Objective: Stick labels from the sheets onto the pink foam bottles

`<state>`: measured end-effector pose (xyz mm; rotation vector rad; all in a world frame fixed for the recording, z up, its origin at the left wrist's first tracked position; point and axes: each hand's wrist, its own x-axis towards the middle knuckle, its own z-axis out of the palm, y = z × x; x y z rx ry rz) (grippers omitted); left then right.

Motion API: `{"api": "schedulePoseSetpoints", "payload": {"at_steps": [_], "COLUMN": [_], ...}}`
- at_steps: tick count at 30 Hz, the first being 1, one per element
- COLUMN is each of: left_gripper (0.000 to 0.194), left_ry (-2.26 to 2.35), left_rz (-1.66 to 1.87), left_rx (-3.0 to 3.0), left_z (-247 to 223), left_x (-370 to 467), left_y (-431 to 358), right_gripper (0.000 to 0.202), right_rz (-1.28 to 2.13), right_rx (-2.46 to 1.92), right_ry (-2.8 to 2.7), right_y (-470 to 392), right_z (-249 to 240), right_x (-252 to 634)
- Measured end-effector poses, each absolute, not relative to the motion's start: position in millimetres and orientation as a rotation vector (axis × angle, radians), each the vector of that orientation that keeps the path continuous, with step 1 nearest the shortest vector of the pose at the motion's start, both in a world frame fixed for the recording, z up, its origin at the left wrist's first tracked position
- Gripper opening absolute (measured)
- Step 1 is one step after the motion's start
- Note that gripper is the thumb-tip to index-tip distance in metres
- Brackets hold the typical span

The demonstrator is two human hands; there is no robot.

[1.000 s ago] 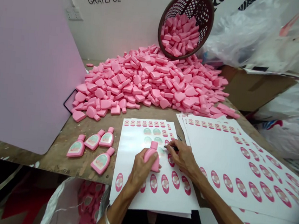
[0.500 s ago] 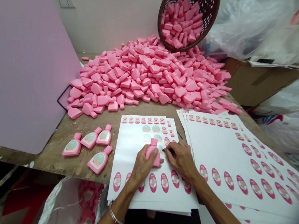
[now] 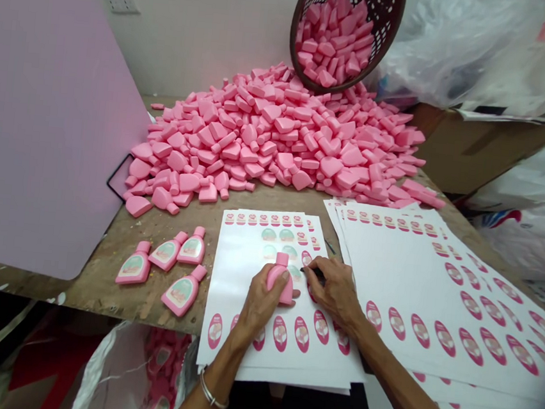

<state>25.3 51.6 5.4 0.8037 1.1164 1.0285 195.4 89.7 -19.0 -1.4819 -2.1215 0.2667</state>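
Observation:
Upright between the fingers and thumb of my left hand [image 3: 263, 300] is a small pink bottle [image 3: 280, 281] with no label showing. It is over a white sticker sheet [image 3: 235, 265] with green and pink oval stickers. Just right of the bottle, my right hand [image 3: 329, 286] has its fingers pinched around a thin dark tool [image 3: 313, 273], its tip by a green sticker [image 3: 293, 273]. Several labelled pink bottles, one of them a labelled bottle [image 3: 183, 291], lie on the table left of the sheet.
A large heap of pink bottles [image 3: 260, 132] covers the table's back, below a tilted brown basket [image 3: 294, 52]. More sticker sheets [image 3: 391, 274] lie to the right. A pink board [image 3: 45, 112] stands left. An open bag [image 3: 107, 368] with labelled bottles is below the table's edge.
My right hand has shifted slightly, and the dark tool's tip is a little farther from the bottle. The whole view has moved slightly. My left hand still holds the bottle.

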Motion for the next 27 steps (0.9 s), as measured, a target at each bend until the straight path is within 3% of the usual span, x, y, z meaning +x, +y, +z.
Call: {"api": "schedulePoseSetpoints", "payload": {"at_steps": [16, 23, 27], "left_gripper": [0.045, 0.042, 0.044], "left_ry": [1.096, 1.107, 1.113], "left_rz": [1.034, 1.009, 1.023], "left_rx": [0.817, 0.832, 0.833], "left_z": [0.7, 5.4, 5.3], "left_x": [24.2, 24.8, 24.6], "left_y": [51.8, 51.9, 51.6], "right_gripper": [0.011, 0.013, 0.014], "right_rz": [-0.005, 0.156, 0.075], "right_rx": [-1.485, -1.529, -1.483], "right_ry": [-2.139, -2.093, -2.104], "right_y": [83.8, 86.7, 87.8], "right_z": [-20.3, -23.8, -25.1], "right_x": [192.8, 192.0, 191.1]}}
